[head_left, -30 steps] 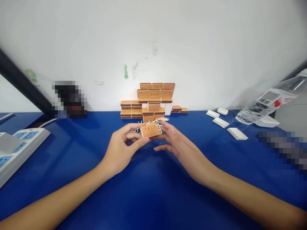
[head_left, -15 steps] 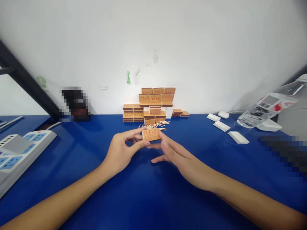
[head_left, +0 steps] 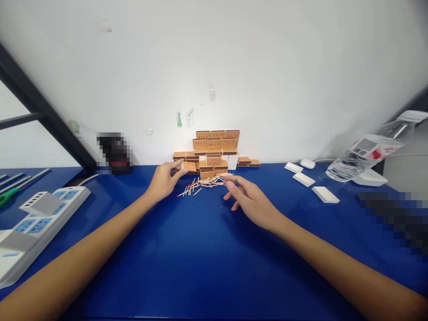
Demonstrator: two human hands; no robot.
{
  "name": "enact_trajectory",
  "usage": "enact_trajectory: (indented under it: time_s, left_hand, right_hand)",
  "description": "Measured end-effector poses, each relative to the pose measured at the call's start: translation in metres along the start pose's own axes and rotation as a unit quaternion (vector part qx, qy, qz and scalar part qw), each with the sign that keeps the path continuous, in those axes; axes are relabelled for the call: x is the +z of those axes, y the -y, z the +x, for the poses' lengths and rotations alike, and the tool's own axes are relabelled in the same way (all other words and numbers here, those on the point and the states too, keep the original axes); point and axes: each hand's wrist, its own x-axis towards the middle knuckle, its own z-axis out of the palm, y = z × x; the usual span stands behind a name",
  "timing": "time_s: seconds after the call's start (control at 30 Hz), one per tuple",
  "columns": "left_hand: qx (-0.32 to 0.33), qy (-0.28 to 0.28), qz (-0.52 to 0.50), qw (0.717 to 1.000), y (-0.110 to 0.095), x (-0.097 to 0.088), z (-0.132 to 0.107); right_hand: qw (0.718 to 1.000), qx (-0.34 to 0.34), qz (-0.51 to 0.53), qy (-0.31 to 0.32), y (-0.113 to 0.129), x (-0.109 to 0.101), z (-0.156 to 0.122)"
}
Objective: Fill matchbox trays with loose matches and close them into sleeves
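Note:
My left hand (head_left: 166,179) pinches a small orange matchbox (head_left: 189,166) with red lettering, in front of the left part of a stack of matchboxes (head_left: 214,144). Loose matches with red heads (head_left: 204,181) lie in a heap on the blue table at the foot of the stack. To the right of the heap is my right hand (head_left: 245,195), its fingers bent and apart. No object shows in it; its forefinger reaches close to the matches, and whether it touches them I cannot tell.
Two matchboxes (head_left: 249,161) lie right of the stack. Several white blocks (head_left: 303,179), a white rounded case (head_left: 307,164) and a tilted plastic bottle (head_left: 369,147) occupy the right. At left are a white power strip (head_left: 63,214) and a green-handled tool (head_left: 9,196).
The matchbox, earlier between both hands, has moved left and away from me in my left hand. My right hand has let go and sits beside the matches. The camera view has shifted slightly.

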Motion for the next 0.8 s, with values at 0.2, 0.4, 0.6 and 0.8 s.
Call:
enact_trajectory:
  time_s: [0.2, 0.4, 0.6, 0.8]
  left_hand:
    - [0.032, -0.025, 0.080, 0.996, 0.005, 0.014, 0.014]
    - [0.047, -0.052, 0.135, 0.988, 0.005, 0.024, 0.020]
    - [0.057, -0.052, 0.161, 0.984, -0.004, 0.017, 0.017]
    - [0.085, -0.045, 0.156, 0.983, -0.021, -0.007, -0.011]
  right_hand:
    - [0.998, -0.006, -0.056, -0.017, -0.007, -0.008, 0.005]
    - [0.988, -0.083, -0.121, -0.043, -0.015, -0.011, 0.009]
    - [0.973, -0.127, -0.180, -0.066, -0.018, -0.017, 0.011]
    - [0.959, -0.054, -0.237, -0.144, -0.023, -0.055, 0.042]
